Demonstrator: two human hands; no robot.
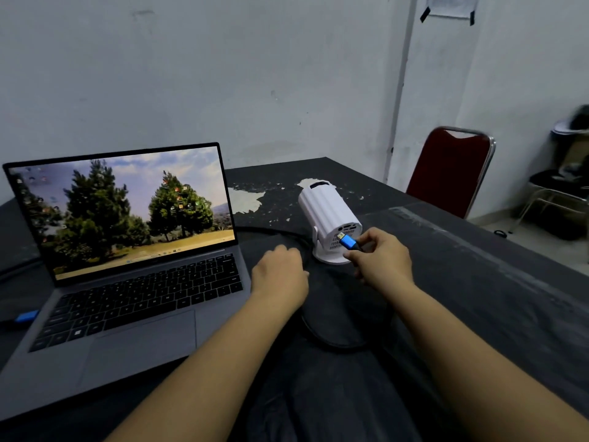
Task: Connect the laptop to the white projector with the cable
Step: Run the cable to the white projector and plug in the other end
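Dark table [478,298]: right hand [382,263] pinches blue cable plug [348,242] at projector [330,218] rear; left hand [279,269] loosely curled, empty.

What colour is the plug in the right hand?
Blue, with a metal tip; the head view shows the plug held in the right hand.

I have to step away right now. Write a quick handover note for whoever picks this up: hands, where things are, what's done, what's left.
Right hand: pinching the blue plug, its tip at the rear ports of the white projector; not clearly seated.
Left hand: resting on the black cable on the table, beside the projector's base.
Laptop: open, screen on; a second blue plug sits at its left edge, whether inserted I cannot tell.
Left: push the plug home, check the laptop end.
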